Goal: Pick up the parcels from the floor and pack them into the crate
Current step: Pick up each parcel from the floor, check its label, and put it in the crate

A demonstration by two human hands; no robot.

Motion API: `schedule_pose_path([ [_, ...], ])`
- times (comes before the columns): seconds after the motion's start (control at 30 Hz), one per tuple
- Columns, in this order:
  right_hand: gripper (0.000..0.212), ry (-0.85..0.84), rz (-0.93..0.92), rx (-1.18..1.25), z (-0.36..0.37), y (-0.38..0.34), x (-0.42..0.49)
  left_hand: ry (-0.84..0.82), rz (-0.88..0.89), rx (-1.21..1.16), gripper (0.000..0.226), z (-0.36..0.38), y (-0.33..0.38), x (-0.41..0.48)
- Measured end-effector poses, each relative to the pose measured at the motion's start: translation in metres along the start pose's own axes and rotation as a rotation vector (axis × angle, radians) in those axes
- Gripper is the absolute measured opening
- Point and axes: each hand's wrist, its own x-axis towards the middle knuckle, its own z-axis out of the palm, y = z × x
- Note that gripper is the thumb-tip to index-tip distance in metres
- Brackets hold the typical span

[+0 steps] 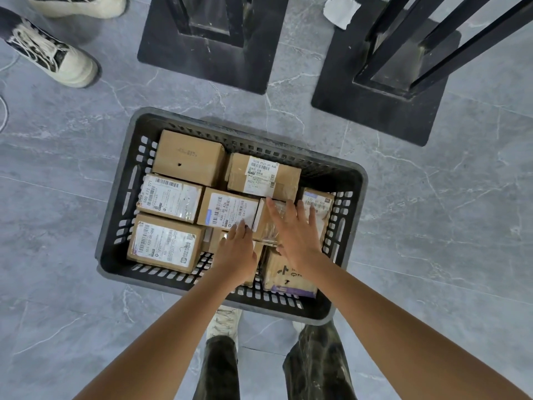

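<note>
A dark slatted plastic crate (350, 180) stands on the grey floor, filled with several brown cardboard parcels. My right hand (294, 229) lies flat, fingers spread, on a tape-wrapped parcel (269, 223) in the crate's middle right. My left hand (236, 249) reaches in beside it, fingertips touching the edge of a labelled parcel (227, 209) and covering a smaller box below. A labelled parcel (165, 243) fills the near left corner. A printed brown parcel (285, 274) sits at the near right.
Two black square stand bases (207, 53) (383, 102) rise on the floor behind the crate. Another person's light shoes (54, 53) stand at the far left. My own legs and shoe (223, 321) are just in front of the crate.
</note>
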Motion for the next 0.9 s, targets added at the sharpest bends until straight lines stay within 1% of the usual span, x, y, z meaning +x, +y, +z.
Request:
schedule_pose_path([
  [0.07,0.111,-0.031,0.0,0.042,-0.009,0.008,-0.006,0.0,-0.016,0.008,0.065,-0.009,0.005,-0.009],
  [0.13,0.109,-0.027,0.017,0.087,-0.021,0.016,-0.015,0.016,-0.013,0.015,0.064,-0.022,0.008,-0.02],
  [0.27,0.091,0.032,0.118,0.148,-0.054,0.033,-0.037,0.1,-0.01,0.033,0.061,-0.056,0.007,-0.046],
  [0.4,0.079,0.03,0.187,0.185,-0.086,0.041,-0.058,0.162,-0.001,0.052,0.06,-0.096,0.006,-0.072],
  [0.67,0.073,0.032,0.187,0.185,-0.117,0.022,-0.09,0.305,0.078,0.105,0.062,-0.141,-0.006,-0.119],
  [0.8,0.07,0.099,0.194,0.244,-0.154,0.012,-0.114,0.357,0.134,0.138,0.062,-0.173,-0.009,-0.157],
  [0.9,0.069,0.189,0.172,0.267,-0.202,0.01,-0.136,0.452,0.193,0.155,0.06,-0.218,-0.006,-0.193],
])
